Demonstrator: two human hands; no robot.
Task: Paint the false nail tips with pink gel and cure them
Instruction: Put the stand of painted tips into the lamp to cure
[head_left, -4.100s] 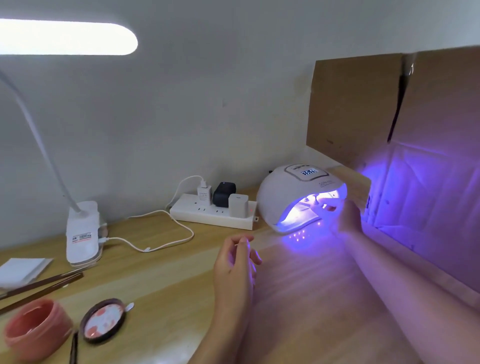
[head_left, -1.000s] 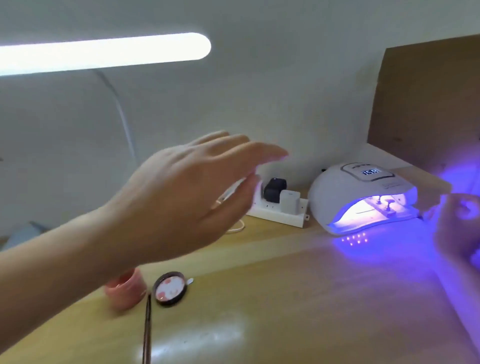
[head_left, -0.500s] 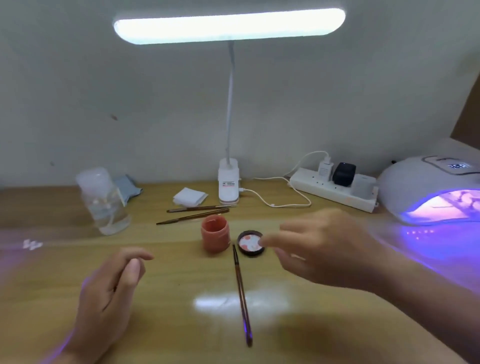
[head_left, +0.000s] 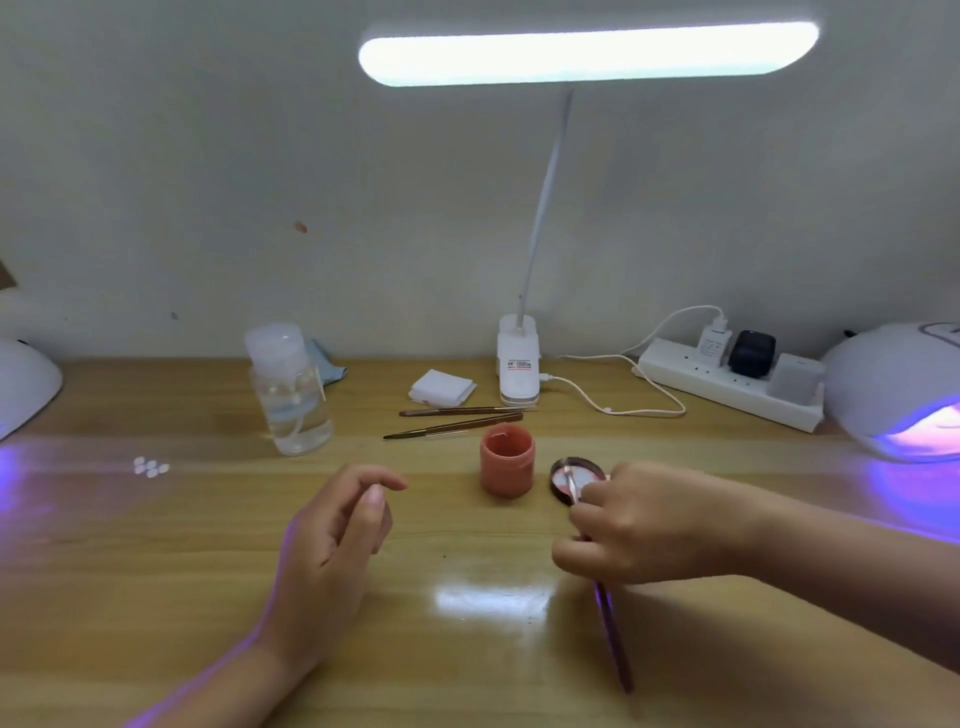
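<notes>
The right hand (head_left: 654, 525), over the desk (head_left: 156, 571) half a second ago, now grips the brush (head_left: 613, 639) beside the gel jar (head_left: 506, 460) (likely next coat). Left hand (head_left: 332, 540) idles, loosely curled, empty. One batch sits in the glowing lamp (head_left: 893, 389).

One head-worn wide-angle camera looks forward and down across a wooden desk (head_left: 156, 571) toward a white wall (head_left: 208, 182), close above the hands. The right hand (head_left: 649, 525), gripping a brush (head_left: 613, 639), sits right of centre; the left hand (head_left: 332, 545) lies well to its left. A desk lamp (head_left: 587, 52) hangs beyond the grip, near the top edge.
</notes>
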